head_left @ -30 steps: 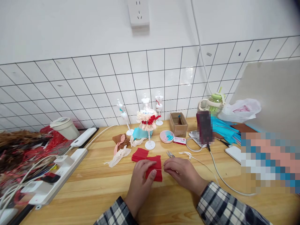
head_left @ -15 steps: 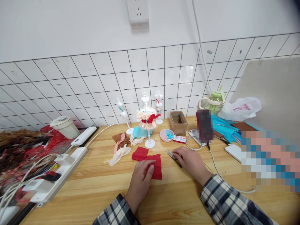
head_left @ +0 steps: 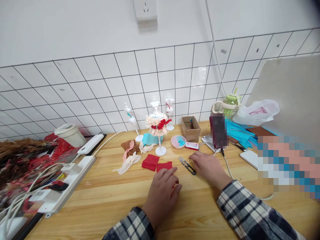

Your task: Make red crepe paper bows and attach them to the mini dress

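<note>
My left hand lies over a red cloth piece, covering most of it, with its fingers loosely spread. Just behind it is a small red cloth stack. Black-handled thread snips rest on the table between my hands, blades pointing away. My right hand is open beside them, fingers stretched on the wood and apart from the snips. Straight ahead stands a small white dress form wearing a cream ruffled piece with a red band and bow.
Two more small dress forms stand behind. Around them are brown and cream scraps, a pink bowl, a cardboard box and a red-white packet. A phone stands right; a power strip lies left.
My left hand has slid right and nearer, over the red cloth piece. My right hand has left the snips and moved slightly right, its fingers opening. The view has shifted a little.
</note>
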